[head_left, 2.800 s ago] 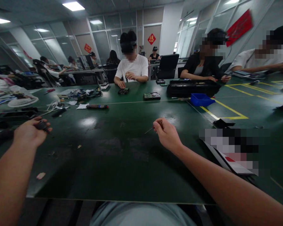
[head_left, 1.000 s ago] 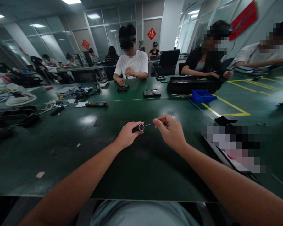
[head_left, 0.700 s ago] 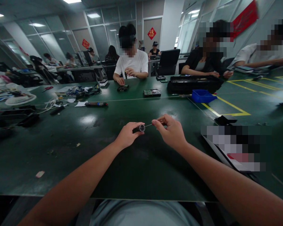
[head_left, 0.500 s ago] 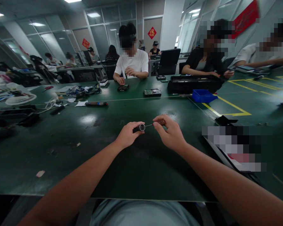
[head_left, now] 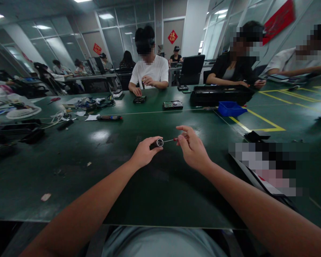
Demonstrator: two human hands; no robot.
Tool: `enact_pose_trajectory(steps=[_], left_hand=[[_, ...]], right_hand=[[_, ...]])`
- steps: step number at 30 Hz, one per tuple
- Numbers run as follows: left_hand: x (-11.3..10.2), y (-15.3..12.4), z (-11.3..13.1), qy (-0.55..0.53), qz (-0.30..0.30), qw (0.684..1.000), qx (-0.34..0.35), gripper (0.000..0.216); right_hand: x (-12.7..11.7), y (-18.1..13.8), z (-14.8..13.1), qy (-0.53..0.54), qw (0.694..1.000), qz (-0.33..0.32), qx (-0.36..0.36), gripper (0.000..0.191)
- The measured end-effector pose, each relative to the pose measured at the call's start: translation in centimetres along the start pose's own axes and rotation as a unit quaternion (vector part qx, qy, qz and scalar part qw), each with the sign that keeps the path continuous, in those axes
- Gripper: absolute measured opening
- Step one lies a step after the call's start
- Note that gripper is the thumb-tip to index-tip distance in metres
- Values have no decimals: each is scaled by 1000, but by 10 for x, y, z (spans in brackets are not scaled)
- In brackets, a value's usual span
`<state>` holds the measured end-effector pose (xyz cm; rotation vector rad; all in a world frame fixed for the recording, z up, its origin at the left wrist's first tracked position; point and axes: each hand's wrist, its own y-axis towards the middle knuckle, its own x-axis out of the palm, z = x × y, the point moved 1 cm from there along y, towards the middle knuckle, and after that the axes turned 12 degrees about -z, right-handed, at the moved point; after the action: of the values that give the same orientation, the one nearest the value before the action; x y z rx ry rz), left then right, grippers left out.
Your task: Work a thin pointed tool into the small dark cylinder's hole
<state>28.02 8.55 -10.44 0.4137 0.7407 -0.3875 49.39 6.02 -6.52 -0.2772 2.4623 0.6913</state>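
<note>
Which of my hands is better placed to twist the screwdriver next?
Probably your right hand: it holds the screwdriver, while your left hand grips the dark cylindrical part at the screwdriver's far end.

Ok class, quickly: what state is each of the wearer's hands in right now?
Left hand: closed, holding a dark cylindrical part.
Right hand: holding a thin red-handled screwdriver, index finger extended.

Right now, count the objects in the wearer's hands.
2: a dark cylinder in the left hand and a thin-shafted tool in the right hand; small pieces may be hidden.
</note>
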Motion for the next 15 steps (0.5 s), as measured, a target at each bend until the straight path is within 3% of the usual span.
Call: enact_pose_trajectory(steps=[8,15], left_hand=[[0,0,4,11,-13,1000,-1,39],[0,0,4,16,-18,1000,-7,40]], right_hand=[[0,0,1,-2,1000,12,26,25],[5,7,10,166,984,45,52,23]])
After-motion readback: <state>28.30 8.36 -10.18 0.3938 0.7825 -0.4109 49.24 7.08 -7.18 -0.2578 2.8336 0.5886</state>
